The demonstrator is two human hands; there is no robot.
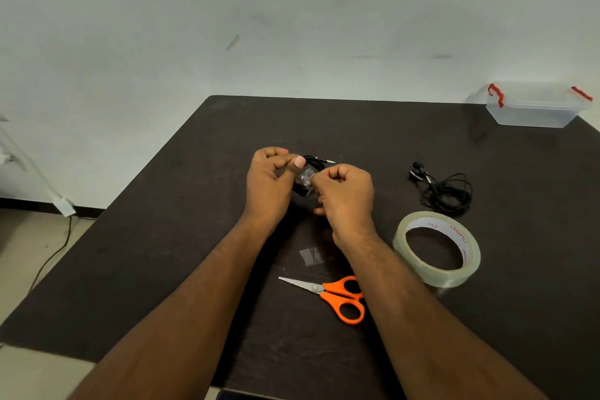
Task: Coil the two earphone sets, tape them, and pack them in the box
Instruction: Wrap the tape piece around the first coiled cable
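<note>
My left hand [269,185] grips a coiled black earphone set [316,163] above the middle of the dark table [162,237]; its jack plug sticks out to the right. My right hand [345,193] pinches a piece of clear tape [305,177] wrapped on that coil. The second black earphone set [446,190] lies loosely coiled on the table to the right, untouched. A roll of clear tape [436,248] stands near my right forearm. The clear plastic box [535,105] with red latches sits closed at the far right corner.
Orange-handled scissors [337,297] lie near the front between my forearms, blades pointing left. A cut strip of clear tape [312,256] is stuck flat on the table just beyond them. A pale wall stands behind the table; a cable runs on the floor at left.
</note>
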